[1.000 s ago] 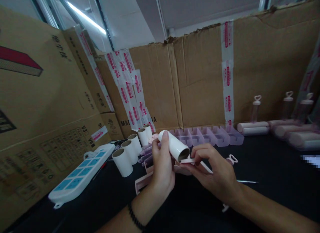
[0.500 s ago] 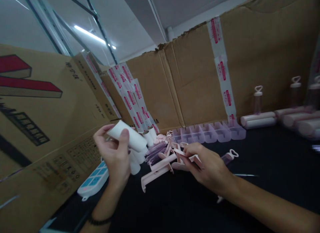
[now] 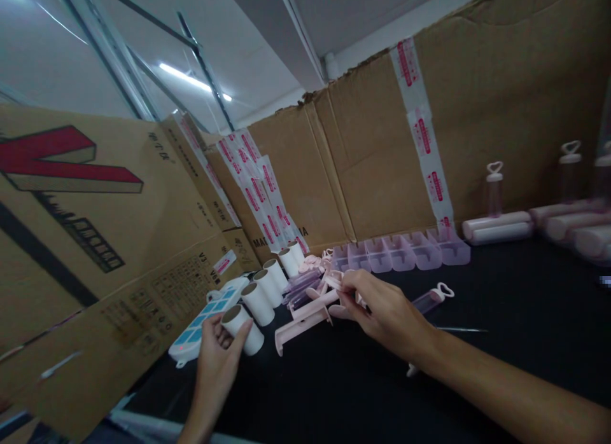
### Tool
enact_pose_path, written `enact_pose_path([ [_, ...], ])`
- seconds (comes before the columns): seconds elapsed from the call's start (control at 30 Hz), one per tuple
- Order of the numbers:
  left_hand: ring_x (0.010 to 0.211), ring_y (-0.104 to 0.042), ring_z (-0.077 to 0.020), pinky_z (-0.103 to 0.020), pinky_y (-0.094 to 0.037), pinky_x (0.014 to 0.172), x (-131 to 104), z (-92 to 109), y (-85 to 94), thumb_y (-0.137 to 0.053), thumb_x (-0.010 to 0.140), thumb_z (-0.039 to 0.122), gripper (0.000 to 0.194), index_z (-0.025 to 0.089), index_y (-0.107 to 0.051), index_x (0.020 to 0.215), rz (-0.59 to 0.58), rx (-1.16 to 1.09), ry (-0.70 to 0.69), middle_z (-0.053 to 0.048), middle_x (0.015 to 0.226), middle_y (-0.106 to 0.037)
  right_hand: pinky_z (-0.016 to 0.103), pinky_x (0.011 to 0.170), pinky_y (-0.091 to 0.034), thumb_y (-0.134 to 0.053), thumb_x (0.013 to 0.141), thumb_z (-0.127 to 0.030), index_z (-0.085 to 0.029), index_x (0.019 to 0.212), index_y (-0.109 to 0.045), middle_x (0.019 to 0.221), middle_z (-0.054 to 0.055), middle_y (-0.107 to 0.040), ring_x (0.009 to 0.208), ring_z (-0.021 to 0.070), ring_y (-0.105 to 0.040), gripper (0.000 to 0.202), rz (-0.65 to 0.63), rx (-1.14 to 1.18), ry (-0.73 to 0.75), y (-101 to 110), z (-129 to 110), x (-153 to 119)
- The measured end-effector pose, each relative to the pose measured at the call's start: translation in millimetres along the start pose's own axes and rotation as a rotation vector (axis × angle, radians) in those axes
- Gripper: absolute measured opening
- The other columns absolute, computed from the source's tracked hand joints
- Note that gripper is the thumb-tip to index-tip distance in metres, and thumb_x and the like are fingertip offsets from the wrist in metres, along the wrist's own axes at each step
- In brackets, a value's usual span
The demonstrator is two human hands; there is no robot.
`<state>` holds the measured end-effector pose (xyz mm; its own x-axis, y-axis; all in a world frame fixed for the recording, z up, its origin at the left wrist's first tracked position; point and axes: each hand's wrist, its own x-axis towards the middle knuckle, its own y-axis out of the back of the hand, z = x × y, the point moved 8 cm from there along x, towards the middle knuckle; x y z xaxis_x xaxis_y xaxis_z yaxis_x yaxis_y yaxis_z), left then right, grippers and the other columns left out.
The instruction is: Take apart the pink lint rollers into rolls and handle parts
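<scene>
My left hand (image 3: 222, 348) grips a white paper roll (image 3: 249, 338) that stands on the black table at the near end of a row of similar rolls (image 3: 258, 304). Over the pile of pale pink plastic parts (image 3: 303, 326), my right hand (image 3: 377, 301) has its fingers pinched on a pink part (image 3: 334, 280), partly covered by the fingers. Translucent purple pieces (image 3: 300, 286) lie between the rolls and the pink parts. Just right of my right hand lies a purple tube with a heart-shaped loop (image 3: 432, 298).
Behind the pile sits a translucent purple compartment tray (image 3: 401, 254). A white power strip with blue panels (image 3: 205, 323) lies left of the rolls. Pink cylinders with upright tubes (image 3: 499, 228) stand at the right. Cardboard walls (image 3: 377, 158) bound the back and left.
My left hand has moved down and nearer with the white roll, which was tilted in the air and now stands on the table. My right hand has shifted slightly left, its pink part less visible.
</scene>
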<state>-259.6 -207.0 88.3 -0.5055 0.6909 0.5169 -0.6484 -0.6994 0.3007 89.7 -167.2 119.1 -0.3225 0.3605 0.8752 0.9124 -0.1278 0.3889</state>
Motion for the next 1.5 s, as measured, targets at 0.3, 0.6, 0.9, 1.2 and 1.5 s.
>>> enact_pose_path([
  [0.3, 0.101, -0.068, -0.0298, -0.038, -0.058, 0.078, 14, -6, 3.8, -0.079, 0.073, 0.051, 0.06, 0.02, -0.053, 0.118, -0.024, 0.109, -0.042, -0.011, 0.114, -0.068, 0.032, 0.076, -0.053, -0.05, 0.099, -0.014, -0.02, 0.103, -0.053, 0.094, 0.005, -0.063, 0.083, 0.0191, -0.063, 0.008, 0.009, 0.003, -0.008, 4, 1, 1],
  [0.6, 0.095, -0.067, -0.0308, -0.037, -0.057, 0.075, 44, -5, 22.5, -0.082, 0.061, 0.054, 0.062, 0.019, -0.066, 0.11, -0.094, 0.109, 0.002, -0.009, 0.102, -0.072, 0.032, 0.075, -0.052, -0.05, 0.098, -0.012, -0.021, 0.101, -0.051, 0.092, 0.004, -0.061, 0.083, 0.0197, -0.061, 0.01, 0.004, 0.0, -0.041, 3, 5, 0],
  [0.9, 0.078, -0.069, -0.0282, -0.035, -0.059, 0.057, 65, -10, 9.4, -0.088, 0.055, 0.051, 0.067, 0.019, -0.069, 0.11, -0.274, -0.001, 0.057, -0.01, 0.095, -0.073, 0.03, 0.071, -0.051, -0.051, 0.098, -0.011, -0.021, 0.102, -0.051, 0.093, 0.003, -0.06, 0.082, 0.0185, -0.062, 0.011, 0.015, 0.007, -0.059, 6, 3, 2],
  [1.2, 0.092, -0.067, -0.0312, -0.032, -0.059, 0.058, 63, -10, 9.0, -0.091, 0.05, 0.055, 0.068, 0.019, -0.071, 0.105, -0.299, -0.043, 0.071, -0.015, 0.121, -0.069, 0.03, 0.073, -0.053, -0.047, 0.099, -0.011, -0.021, 0.101, -0.052, 0.089, 0.004, -0.061, 0.078, 0.0184, -0.063, 0.011, 0.044, -0.055, -0.049, 7, 7, 2],
  [1.5, 0.096, -0.066, -0.0331, -0.044, -0.058, 0.079, 61, 10, 31.2, -0.085, 0.057, 0.056, 0.063, 0.02, -0.069, 0.106, -0.101, 0.082, -0.083, -0.013, 0.112, -0.069, 0.029, 0.07, -0.054, -0.049, 0.1, -0.013, -0.021, 0.1, -0.052, 0.091, 0.005, -0.062, 0.081, 0.0195, -0.065, 0.008, 0.049, -0.036, -0.088, 5, 14, 1],
])
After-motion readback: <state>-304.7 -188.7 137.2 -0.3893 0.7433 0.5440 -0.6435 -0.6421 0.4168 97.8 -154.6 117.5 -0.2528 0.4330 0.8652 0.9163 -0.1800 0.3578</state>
